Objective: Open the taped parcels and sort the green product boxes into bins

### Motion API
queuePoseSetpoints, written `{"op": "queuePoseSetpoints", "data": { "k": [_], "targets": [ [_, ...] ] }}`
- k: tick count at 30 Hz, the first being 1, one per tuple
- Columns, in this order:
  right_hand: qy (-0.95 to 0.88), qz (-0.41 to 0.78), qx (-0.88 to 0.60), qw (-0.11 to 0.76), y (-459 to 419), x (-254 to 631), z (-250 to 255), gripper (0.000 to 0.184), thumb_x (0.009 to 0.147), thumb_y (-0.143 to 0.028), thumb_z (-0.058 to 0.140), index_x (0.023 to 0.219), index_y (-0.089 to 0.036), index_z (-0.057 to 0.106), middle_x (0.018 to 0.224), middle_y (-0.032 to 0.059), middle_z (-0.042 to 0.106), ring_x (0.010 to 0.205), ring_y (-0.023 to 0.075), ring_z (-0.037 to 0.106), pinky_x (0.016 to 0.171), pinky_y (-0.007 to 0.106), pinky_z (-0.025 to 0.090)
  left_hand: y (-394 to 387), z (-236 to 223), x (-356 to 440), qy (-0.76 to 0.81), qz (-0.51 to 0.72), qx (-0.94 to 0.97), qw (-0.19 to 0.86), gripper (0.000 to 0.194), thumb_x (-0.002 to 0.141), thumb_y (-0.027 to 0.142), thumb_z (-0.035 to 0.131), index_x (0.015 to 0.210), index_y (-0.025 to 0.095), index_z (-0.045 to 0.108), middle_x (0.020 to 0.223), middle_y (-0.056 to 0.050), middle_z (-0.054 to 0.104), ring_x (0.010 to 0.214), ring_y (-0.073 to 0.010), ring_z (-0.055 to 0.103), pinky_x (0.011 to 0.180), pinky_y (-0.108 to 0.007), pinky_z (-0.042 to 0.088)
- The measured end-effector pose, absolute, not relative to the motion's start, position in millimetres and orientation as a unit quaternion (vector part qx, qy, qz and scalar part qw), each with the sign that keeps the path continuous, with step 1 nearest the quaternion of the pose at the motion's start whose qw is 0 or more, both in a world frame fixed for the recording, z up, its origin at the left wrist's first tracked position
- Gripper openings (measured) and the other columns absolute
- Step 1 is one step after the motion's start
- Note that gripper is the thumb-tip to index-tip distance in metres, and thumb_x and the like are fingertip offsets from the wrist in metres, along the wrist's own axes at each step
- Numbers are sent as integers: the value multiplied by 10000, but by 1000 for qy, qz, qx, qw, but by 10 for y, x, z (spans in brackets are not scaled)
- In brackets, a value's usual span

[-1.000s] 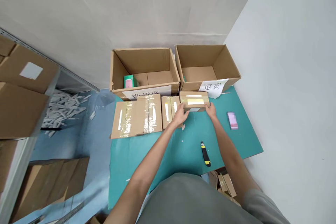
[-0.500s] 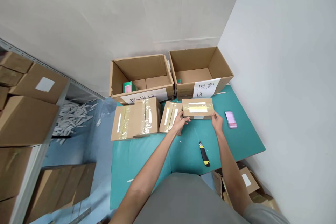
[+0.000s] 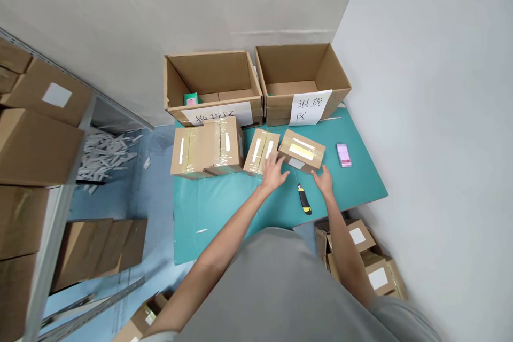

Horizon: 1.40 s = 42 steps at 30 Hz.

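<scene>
A taped cardboard box (image 3: pixel 296 159) with white labels lies at an angle on the green table. My left hand (image 3: pixel 274 172) is open, fingers spread, at the left end of this box and over the lower edge of a smaller taped carton (image 3: pixel 251 163). By the labelled box's near right corner is my right hand (image 3: pixel 324 180), thumb and fingers apart; whether it touches the cardboard is hard to tell. A black and yellow utility knife (image 3: pixel 304 200) rests on the table between my forearms.
Two large open cartons, the left one (image 3: pixel 176 112) and the right one (image 3: pixel 280 109), stand at the back with paper signs. Two taped boxes (image 3: pixel 222 144) sit left. A phone (image 3: pixel 343 155) lies right. Shelving with boxes (image 3: pixel 36 144) flanks the left; more cartons (image 3: pixel 360 235) are below right.
The labelled box has turned clockwise, from square to slanted. My left hand has come off its left end and spread its fingers. The view has tilted downward.
</scene>
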State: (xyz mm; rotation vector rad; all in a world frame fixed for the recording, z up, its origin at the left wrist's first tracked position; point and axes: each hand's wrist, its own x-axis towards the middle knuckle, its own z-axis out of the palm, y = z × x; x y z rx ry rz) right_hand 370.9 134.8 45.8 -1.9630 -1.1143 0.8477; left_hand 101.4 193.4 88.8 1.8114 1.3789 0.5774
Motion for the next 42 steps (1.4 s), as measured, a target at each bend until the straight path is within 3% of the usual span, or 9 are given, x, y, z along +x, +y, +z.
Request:
{"op": "queuePoseSetpoints", "data": {
  "k": [3, 10, 15, 20, 25, 29, 33, 37, 42],
  "targets": [
    [-469, 281, -780, 305, 1518, 3706, 477, 1039, 746, -461, 950, 1637, -104, 555, 1840, 281, 351, 1769, 460, 199, 1425, 644, 205, 1817, 814, 569, 604, 127, 727, 301, 923, 808, 291, 975, 1660, 226, 625, 1889, -239, 243, 1753, -596, 24, 1371, -819, 25],
    [-534, 304, -762, 206, 2394, 3663, 593, 1297, 502, -150, 1070, 1673, -117, 515, 1893, 319, 144, 1789, 483, 11, 1417, 678, 47, 2049, 680, 220, 623, 98, 733, 255, 740, 985, 271, 785, 1699, 291, 591, 1859, -182, 362, 1750, -522, 189, 1407, -699, 171],
    [-568, 303, -758, 106, 2684, 3680, 670, 1525, 407, -302, 1121, 1741, -110, 407, 1887, 358, 79, 1772, 538, -17, 1390, 695, -38, 2407, 705, 213, 639, 74, 733, 222, 644, 1009, 210, 705, 1646, 263, 633, 1809, -216, 438, 1704, -498, 336, 1371, -682, 302],
    [-603, 300, -735, -76, 2792, 3742, 785, 1684, 534, -552, 1081, 1858, -221, 95, 1912, 292, -58, 1785, 473, -99, 1401, 621, 8, 2582, 711, 233, 656, 37, 723, 213, 605, 1034, 198, 650, 1633, 279, 632, 1820, -188, 424, 1701, -462, 359, 1367, -655, 328],
    [-648, 260, -708, -101, 2806, 3693, 926, 1605, 617, -596, 1029, 1859, -270, 66, 1812, 266, 317, 1709, 472, 287, 1333, 575, 236, 2762, 821, 258, 666, 77, 709, 219, 593, 958, 109, 692, 1537, 234, 702, 1758, -199, 507, 1667, -473, 422, 1353, -626, 375],
    [-690, 176, -702, -33, 2513, 3606, 1020, 1317, 693, -569, 966, 1795, -247, 320, 1546, 201, 584, 1441, 449, 557, 1167, 514, 422, 2799, 973, 163, 647, 131, 713, 236, 515, 930, 123, 706, 1437, 196, 750, 1656, -199, 618, 1584, -421, 550, 1325, -548, 444],
    [-733, 93, -674, 28, 1897, 3605, 1174, 1122, 719, -552, 943, 1696, -230, 495, 1563, 237, 579, 1440, 496, 531, 1180, 579, 408, 2309, 886, -67, 616, 216, 708, 270, 339, 1054, 281, 571, 1297, 210, 796, 1473, -138, 764, 1417, -305, 702, 1236, -436, 542],
    [-795, 113, -595, 30, 1301, 3508, 1348, 1238, 678, -574, 996, 1739, -217, 468, 1710, 281, 476, 1552, 544, 446, 1267, 659, 347, 1369, 570, -317, 640, 351, 593, 340, 251, 973, 412, 645, 953, 240, 826, 1239, -114, 858, 1194, -325, 799, 1123, -485, 609],
    [-859, 209, -466, -32, 922, 2827, 1267, 1356, 648, -576, 1055, 1785, -193, 423, 1825, 303, 339, 1686, 528, 326, 1364, 695, 248, 436, 314, -580, 702, 393, 430, 410, 175, 834, 396, 727, 855, 252, 824, 1104, -99, 882, 1107, -326, 819, 1105, -506, 616]
  ]
}}
